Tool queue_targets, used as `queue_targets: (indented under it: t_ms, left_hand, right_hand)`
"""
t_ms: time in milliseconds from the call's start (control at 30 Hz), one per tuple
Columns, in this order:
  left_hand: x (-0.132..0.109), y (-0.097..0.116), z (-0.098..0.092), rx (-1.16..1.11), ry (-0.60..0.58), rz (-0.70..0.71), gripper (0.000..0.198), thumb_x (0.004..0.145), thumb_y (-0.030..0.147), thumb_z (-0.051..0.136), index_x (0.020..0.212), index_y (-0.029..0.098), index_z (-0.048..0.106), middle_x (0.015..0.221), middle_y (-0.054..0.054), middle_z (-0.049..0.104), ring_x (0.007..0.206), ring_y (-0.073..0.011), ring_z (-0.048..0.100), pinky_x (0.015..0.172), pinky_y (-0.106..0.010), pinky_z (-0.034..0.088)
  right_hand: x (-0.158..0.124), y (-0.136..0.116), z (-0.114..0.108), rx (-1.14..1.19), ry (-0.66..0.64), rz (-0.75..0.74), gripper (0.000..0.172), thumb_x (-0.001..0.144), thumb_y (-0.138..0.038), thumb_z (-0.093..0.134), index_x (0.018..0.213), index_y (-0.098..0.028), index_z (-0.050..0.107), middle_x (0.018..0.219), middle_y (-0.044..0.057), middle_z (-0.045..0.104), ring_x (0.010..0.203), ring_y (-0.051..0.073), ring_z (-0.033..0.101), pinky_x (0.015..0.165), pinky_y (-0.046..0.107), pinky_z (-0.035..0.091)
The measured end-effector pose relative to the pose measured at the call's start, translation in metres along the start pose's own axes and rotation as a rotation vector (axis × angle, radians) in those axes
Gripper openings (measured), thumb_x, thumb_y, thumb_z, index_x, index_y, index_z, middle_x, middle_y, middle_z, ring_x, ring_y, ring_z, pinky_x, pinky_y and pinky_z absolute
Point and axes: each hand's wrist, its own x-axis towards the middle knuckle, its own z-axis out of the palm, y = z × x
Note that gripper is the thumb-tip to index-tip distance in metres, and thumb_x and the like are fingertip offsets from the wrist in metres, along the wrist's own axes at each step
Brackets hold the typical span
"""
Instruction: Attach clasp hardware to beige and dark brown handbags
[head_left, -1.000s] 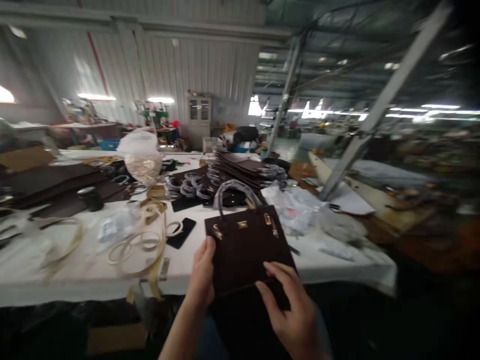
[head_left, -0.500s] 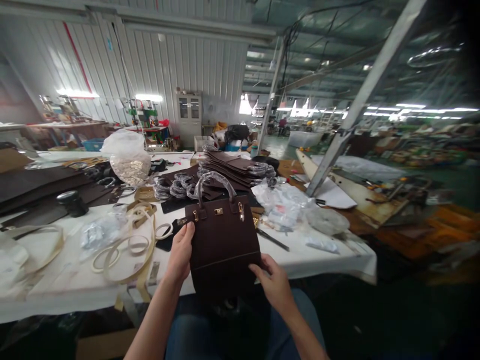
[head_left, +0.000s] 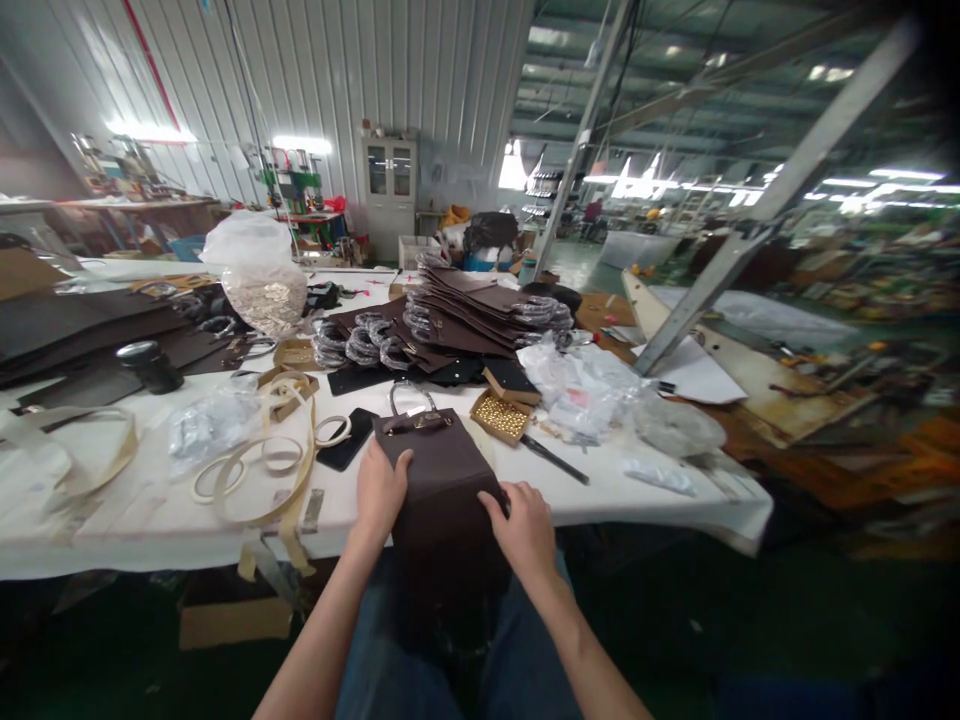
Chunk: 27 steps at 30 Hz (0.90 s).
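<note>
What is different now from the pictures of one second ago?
The dark brown handbag stood upright before the camera; now it is tipped away and lowered over the white table edge. The left hand and right hand still grip its sides.

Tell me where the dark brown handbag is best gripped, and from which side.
Probably its two long side edges, from the near side, where the left hand and right hand clasp it. The handbag lies face up with its bottom toward the person and both sides free; the handle arches at the far end.
</note>
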Motion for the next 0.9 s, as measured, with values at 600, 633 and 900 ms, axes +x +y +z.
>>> queue_targets:
  t_ms: [600, 633, 900]
  left_hand:
    - [-0.070, 0.012, -0.003, 0.184, 0.134, 0.297, 0.061, 0.112, 0.044, 0.066, 0.165, 0.018, 0.051, 0.182, -0.027, 0.033, 0.165, -0.0467, 0.039, 0.127, -0.067, 0.039]
    - [-0.076, 0.013, -0.006, 0.168, 0.131, 0.304, 0.056, 0.111, 0.042, 0.067, 0.161, 0.019, 0.054, 0.181, -0.026, 0.036, 0.165, -0.0459, 0.039, 0.127, -0.066, 0.040]
    - [-0.076, -0.009, -0.037, 0.040, 0.198, 0.239, 0.030, 0.110, 0.032, 0.069, 0.139, 0.025, 0.064, 0.161, -0.020, 0.057, 0.153, -0.0407, 0.053, 0.125, -0.067, 0.044]
  right_hand:
    - [-0.001, -0.008, -0.008, 0.128, -0.108, 0.030, 0.067, 0.101, -0.065, 0.075, 0.152, -0.025, 0.059, 0.128, 0.011, 0.072, 0.085, 0.026, 0.070, 0.077, 0.040, 0.058]
    - [0.001, -0.009, -0.010, 0.136, -0.098, 0.014, 0.067, 0.101, -0.065, 0.075, 0.152, -0.025, 0.059, 0.127, 0.011, 0.072, 0.082, 0.025, 0.068, 0.076, 0.040, 0.058]
    - [0.014, -0.025, -0.027, 0.193, 0.073, -0.129, 0.052, 0.109, -0.059, 0.071, 0.146, -0.023, 0.066, 0.111, 0.009, 0.069, 0.080, 0.023, 0.063, 0.080, 0.039, 0.057]
